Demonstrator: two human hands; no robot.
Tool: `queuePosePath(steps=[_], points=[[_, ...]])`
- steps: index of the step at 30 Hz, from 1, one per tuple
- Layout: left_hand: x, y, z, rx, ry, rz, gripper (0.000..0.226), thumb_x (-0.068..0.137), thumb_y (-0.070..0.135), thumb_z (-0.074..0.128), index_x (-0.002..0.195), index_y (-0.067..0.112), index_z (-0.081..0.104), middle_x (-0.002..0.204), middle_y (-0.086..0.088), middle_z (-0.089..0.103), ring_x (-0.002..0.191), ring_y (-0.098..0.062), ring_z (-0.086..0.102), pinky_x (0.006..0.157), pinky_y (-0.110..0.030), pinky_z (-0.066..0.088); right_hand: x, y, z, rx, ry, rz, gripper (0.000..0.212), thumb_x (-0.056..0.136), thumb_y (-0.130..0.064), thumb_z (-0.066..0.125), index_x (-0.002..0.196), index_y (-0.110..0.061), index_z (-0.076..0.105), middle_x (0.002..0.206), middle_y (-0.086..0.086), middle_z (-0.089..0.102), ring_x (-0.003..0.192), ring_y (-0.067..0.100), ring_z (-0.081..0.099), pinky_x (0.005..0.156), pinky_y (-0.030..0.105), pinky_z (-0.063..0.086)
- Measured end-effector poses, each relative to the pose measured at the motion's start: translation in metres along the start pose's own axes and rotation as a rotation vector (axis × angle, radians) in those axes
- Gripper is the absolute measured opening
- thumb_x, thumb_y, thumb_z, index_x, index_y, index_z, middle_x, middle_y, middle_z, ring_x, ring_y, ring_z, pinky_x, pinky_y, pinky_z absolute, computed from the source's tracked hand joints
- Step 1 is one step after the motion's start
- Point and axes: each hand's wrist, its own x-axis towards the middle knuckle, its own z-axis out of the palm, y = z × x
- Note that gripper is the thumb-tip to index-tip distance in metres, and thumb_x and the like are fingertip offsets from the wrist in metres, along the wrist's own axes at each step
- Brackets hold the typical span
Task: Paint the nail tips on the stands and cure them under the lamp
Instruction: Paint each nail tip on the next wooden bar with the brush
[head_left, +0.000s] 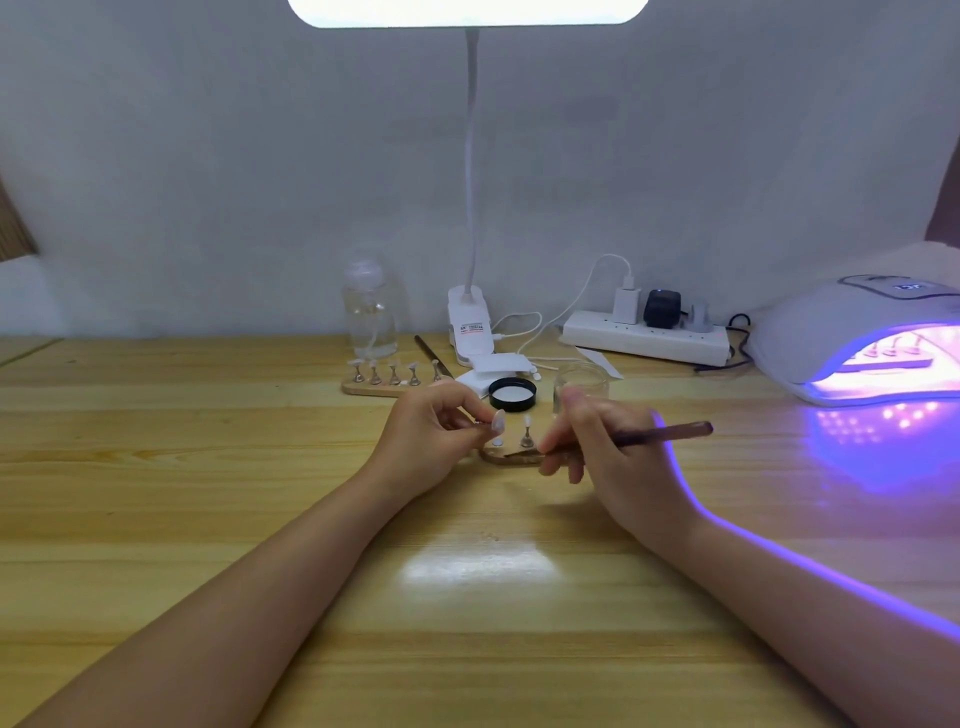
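A nail tip (497, 421) is being pinched upright in the left hand (436, 431), just left of the brush (613, 441) being gripped by the right hand (597, 441), bristles pointing toward it.

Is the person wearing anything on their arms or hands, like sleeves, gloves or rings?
No. Both arms are bare all the way to the bottom of the picture, with no sleeves showing. The left hand and the right hand have no gloves, and no rings, watch or bracelets can be seen. A bright purple line of light from the white dome-shaped curing lamp runs along the outer edge of the right arm.
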Motion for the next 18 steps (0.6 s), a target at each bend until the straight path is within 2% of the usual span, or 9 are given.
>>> queuePosePath(steps=[4, 7, 10, 14, 18], points=[[-0.0012, 0.0007, -0.0002, 0.000, -0.006, 0.006, 0.021, 0.070, -0.001, 0.074, 0.063, 0.016, 0.064, 0.068, 0.003, 0.056, 0.051, 0.003, 0.050, 0.054, -0.008, 0.039, 0.0004, 0.0012, -0.0011, -0.066, 0.024, -0.050, 0.036, 0.090, -0.036, 0.041, 0.068, -0.022, 0.066, 0.062, -0.009, 0.066, 0.050, 0.000, 0.055, 0.054, 0.016, 0.045], [-0.0011, 0.0011, 0.0002, 0.002, -0.003, 0.005, 0.020, 0.070, 0.000, 0.074, 0.063, 0.015, 0.064, 0.068, 0.002, 0.056, 0.051, 0.002, 0.051, 0.055, -0.009, 0.040, -0.0004, 0.0017, -0.0001, -0.017, 0.024, -0.017, 0.043, 0.089, -0.042, 0.042, 0.064, -0.017, 0.067, 0.055, -0.005, 0.065, 0.047, 0.000, 0.056, 0.051, 0.014, 0.045], [0.0001, 0.0008, 0.0004, 0.002, -0.002, -0.004, 0.012, 0.070, 0.001, 0.075, 0.066, 0.008, 0.066, 0.070, 0.000, 0.058, 0.052, 0.001, 0.051, 0.055, -0.010, 0.041, 0.0011, 0.0015, -0.0007, -0.076, 0.031, -0.052, 0.038, 0.094, -0.039, 0.042, 0.068, -0.024, 0.065, 0.062, -0.013, 0.066, 0.046, 0.001, 0.054, 0.052, 0.015, 0.045], [-0.0002, 0.0004, 0.0003, 0.003, -0.006, -0.008, 0.013, 0.071, 0.001, 0.074, 0.066, 0.009, 0.065, 0.070, 0.001, 0.058, 0.051, 0.002, 0.052, 0.055, -0.008, 0.041, 0.0003, -0.0005, 0.0007, 0.003, 0.036, 0.004, 0.039, 0.083, -0.046, 0.043, 0.063, -0.022, 0.066, 0.056, -0.004, 0.066, 0.046, 0.013, 0.059, 0.047, 0.021, 0.048], [-0.0003, 0.0010, 0.0003, -0.006, -0.002, -0.006, 0.016, 0.072, 0.000, 0.074, 0.065, 0.011, 0.064, 0.070, 0.001, 0.058, 0.050, 0.003, 0.053, 0.054, -0.009, 0.041, 0.0004, -0.0002, -0.0003, -0.031, 0.045, -0.027, 0.037, 0.086, -0.040, 0.041, 0.069, -0.019, 0.067, 0.068, -0.005, 0.069, 0.046, 0.004, 0.055, 0.051, 0.016, 0.046]])
